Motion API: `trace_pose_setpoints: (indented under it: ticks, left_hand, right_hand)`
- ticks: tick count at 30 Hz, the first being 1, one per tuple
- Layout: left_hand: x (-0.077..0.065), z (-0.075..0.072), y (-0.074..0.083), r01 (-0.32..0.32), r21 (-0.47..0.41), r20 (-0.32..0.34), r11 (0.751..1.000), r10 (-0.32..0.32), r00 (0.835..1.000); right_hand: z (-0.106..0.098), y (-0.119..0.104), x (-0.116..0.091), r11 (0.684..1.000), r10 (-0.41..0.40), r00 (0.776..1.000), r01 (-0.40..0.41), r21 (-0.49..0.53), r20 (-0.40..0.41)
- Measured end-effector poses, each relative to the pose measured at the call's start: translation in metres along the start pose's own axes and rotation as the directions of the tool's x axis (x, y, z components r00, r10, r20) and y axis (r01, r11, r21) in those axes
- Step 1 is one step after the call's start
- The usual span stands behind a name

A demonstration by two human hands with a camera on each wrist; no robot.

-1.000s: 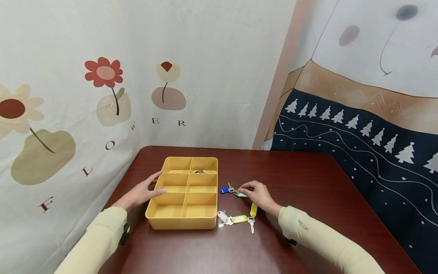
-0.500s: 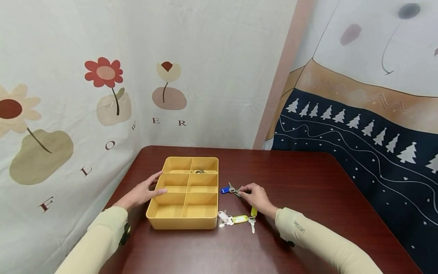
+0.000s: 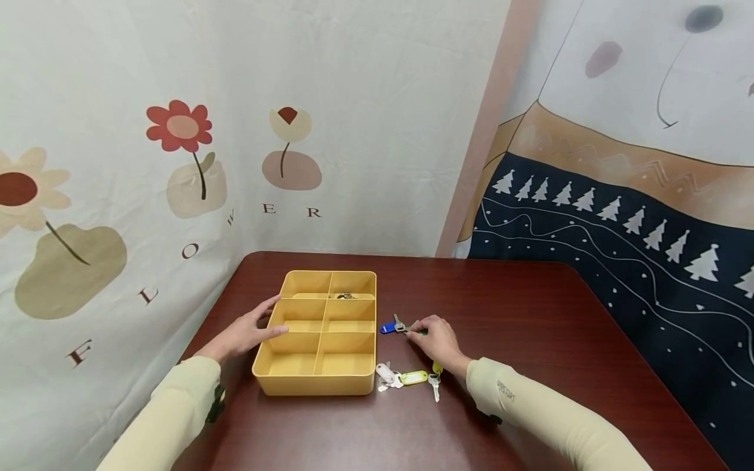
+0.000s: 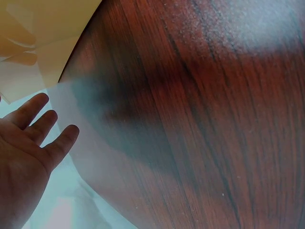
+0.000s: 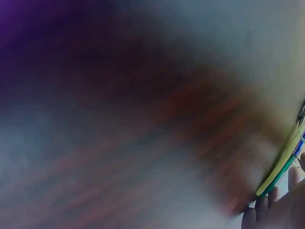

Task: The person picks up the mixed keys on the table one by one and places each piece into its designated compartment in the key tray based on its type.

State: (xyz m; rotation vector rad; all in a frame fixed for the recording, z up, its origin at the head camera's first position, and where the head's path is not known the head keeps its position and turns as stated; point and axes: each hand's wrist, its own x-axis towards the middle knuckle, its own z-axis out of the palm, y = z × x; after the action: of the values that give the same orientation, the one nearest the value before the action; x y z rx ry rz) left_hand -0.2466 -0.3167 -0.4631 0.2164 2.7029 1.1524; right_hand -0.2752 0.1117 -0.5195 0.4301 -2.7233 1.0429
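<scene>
A yellow six-compartment organizer box [image 3: 315, 386] stands on the table. My left hand [image 3: 240, 335] rests on its left side, the thumb over the rim and the fingers along the outer wall; in the left wrist view the fingers [image 4: 62, 145] are spread and fairly straight. Just right of the box, my right hand [image 3: 437, 339] pinches a key with a green tag [image 5: 279, 177], mostly hidden by the fingers in the head view. Touching or close to that key is another key [image 3: 398, 324] with a blue tag [image 3: 387, 328].
Nearer me lie keys with a white tag [image 3: 385, 373] and a yellow-green tag [image 3: 414, 377]. A third key [image 3: 434, 387] has a yellow tag partly behind my right wrist. Small metal keys [image 3: 345, 296] sit in the back right compartment. Printed cloth [image 3: 377, 131] hangs behind the table.
My right hand has shifted slightly left, toward the blue-tagged key, and its fingers now cover most of the green tag. My left hand and the box stay put.
</scene>
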Motion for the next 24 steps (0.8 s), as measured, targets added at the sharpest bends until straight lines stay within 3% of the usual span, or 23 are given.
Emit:
trace_pose_setpoints:
  ticks: [8,24]
  left_hand:
    - [0.001,0.0,-0.002,-0.005,-0.001,0.001,1.0,0.005,1.0]
    - [0.001,0.0,-0.003,-0.028,-0.014,-0.004,1.0,0.028,1.0]
  right_hand:
    - [-0.001,0.0,0.0,1.0,-0.021,0.999,0.021,-0.012,-0.024]
    - [-0.023,-0.005,0.013,0.991,0.123,0.99,-0.119,0.058,-0.069]
